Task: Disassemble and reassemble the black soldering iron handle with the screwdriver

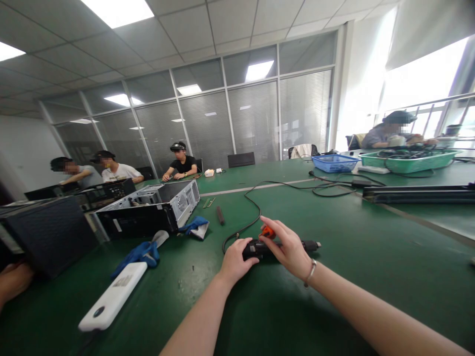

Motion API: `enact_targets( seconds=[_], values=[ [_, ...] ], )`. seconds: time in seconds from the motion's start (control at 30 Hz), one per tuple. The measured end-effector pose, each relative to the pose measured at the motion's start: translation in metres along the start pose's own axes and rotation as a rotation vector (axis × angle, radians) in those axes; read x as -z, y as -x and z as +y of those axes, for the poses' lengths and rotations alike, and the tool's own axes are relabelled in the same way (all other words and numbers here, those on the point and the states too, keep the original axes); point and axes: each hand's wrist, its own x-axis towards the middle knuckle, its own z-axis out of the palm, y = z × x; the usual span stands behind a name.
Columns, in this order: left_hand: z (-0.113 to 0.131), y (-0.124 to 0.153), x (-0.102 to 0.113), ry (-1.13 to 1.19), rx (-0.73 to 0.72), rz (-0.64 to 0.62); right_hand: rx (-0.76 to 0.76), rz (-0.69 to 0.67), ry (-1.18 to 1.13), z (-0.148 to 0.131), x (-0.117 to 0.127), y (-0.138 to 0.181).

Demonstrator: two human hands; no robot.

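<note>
A black corded electric screwdriver [310, 245] lies across the green table in front of me, its metal tip pointing right. My left hand [236, 259] is closed around its rear end, where the cord comes out. Just above the tool's body, my right hand [288, 245] has its thumb and fingers closed on a small orange object [267, 232]. Most of that object is covered by my fingers, so its kind is not clear. The right hand also hides the middle of the screwdriver.
Left stand an open computer case [148, 212], blue-and-grey gloves [143, 254] and a white power strip [115, 296]. A dark strip [220, 215] lies ahead. Blue [335, 163] and green baskets [411, 162] and a black cord [282, 184] are right. Several people work around; another person's hand [15, 282] is far left.
</note>
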Motion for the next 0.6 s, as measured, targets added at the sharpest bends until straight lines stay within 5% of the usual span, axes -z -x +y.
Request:
enact_targets(
  seconds=[0.6],
  values=[
    [0.0,0.001,-0.001,0.056,-0.034,0.028,0.071,-0.16,0.163,-0.036,-0.006,-0.043]
  ],
)
